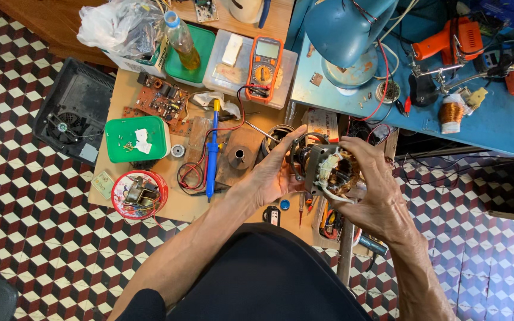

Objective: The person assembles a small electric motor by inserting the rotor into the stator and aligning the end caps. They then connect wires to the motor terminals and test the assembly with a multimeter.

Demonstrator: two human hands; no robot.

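Observation:
Both my hands hold a small electric motor (pixel 327 170) with copper windings and white wires, raised above a low wooden board. My left hand (pixel 272 172) cups its left side, fingers wrapped over the metal frame. My right hand (pixel 373 190) grips the right side and top, thumb near the windings. A blue soldering iron (pixel 212 151) with a red cord lies on the board just left of my left hand.
On the board sit a green box (pixel 137 139), a red tin of parts (pixel 140 194), a circuit board (pixel 163 100) and an orange multimeter (pixel 264 65). A blue lamp (pixel 343 32), wire spool (pixel 451 113) and orange tools stand on the blue table (pixel 495 128). A black fan housing (pixel 72 116) lies on the tiled floor.

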